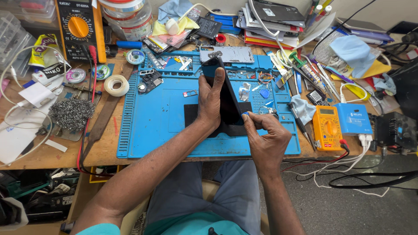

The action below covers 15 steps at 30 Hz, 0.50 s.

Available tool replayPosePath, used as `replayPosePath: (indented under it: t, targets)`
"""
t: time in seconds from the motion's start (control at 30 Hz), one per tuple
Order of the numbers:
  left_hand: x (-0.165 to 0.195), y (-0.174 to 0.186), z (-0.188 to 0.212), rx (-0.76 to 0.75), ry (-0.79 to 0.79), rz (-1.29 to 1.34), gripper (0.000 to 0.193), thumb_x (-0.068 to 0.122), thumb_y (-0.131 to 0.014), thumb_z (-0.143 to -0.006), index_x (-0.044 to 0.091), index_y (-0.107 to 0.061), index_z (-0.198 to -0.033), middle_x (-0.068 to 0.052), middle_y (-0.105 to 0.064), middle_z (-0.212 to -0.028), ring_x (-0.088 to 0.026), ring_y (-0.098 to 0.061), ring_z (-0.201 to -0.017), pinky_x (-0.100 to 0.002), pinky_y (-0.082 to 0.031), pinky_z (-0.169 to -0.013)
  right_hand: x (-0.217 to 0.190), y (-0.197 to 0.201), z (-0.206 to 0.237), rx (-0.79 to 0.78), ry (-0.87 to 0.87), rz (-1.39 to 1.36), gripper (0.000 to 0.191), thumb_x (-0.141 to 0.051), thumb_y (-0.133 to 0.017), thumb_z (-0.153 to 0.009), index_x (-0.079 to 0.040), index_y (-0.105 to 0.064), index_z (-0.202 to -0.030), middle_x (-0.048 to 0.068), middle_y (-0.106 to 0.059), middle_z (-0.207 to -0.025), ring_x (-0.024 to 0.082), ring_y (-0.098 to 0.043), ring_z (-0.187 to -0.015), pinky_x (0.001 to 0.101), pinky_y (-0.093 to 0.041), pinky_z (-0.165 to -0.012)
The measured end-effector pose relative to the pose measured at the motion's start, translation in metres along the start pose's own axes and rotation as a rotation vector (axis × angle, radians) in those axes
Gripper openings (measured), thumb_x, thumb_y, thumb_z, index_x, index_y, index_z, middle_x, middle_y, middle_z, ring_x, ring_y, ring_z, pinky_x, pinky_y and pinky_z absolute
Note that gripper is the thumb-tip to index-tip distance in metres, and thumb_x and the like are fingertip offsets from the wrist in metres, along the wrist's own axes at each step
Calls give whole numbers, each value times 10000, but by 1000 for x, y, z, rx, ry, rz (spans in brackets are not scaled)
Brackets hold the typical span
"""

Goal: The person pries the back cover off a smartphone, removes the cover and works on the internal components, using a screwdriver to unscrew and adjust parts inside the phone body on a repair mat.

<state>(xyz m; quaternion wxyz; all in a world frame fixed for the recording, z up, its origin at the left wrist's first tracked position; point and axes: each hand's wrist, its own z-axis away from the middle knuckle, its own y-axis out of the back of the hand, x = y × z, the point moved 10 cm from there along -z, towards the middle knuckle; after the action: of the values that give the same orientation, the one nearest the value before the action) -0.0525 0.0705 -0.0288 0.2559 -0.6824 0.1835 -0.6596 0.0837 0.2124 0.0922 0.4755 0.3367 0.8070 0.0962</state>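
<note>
My left hand [210, 101] grips a dark smartphone [226, 98] and holds it upright on edge over the blue repair mat [156, 126]. My right hand [266, 135] pinches a small blue pry pick [246, 114] against the phone's lower right edge. A black pad [191, 115] lies on the mat under the phone. Both forearms reach in from below, over my lap.
A grey phone back plate [228, 54] lies at the mat's far edge. An orange multimeter [327, 127] and a blue box [353, 118] sit at the right. Steel wool [72, 114], a tape roll [116, 85] and a large yellow meter [80, 28] crowd the left.
</note>
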Motion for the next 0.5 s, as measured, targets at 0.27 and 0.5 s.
replayPosePath:
  t: [0.27,0.5]
  targets:
    - [12,0,4,11,-40,-38,957,747,-693,-781,-4,-404,-1299,-107,-507,-1114,-179,-556,-1097,-330,-531,-953,-7,-2,-3,58,59,29,134,-19,-809,-904,-5,-780,-1034,83,-746,-860,115,-686,-756,268,-531,-684]
    - [15,1,7,27,-36,-9,858,685,-720,-806,14,-432,-1256,-92,-529,-1101,-160,-556,-1035,-292,-532,-878,-16,-6,-3,110,174,65,142,-4,-813,-904,9,-763,-1037,103,-731,-869,143,-697,-770,277,-530,-696]
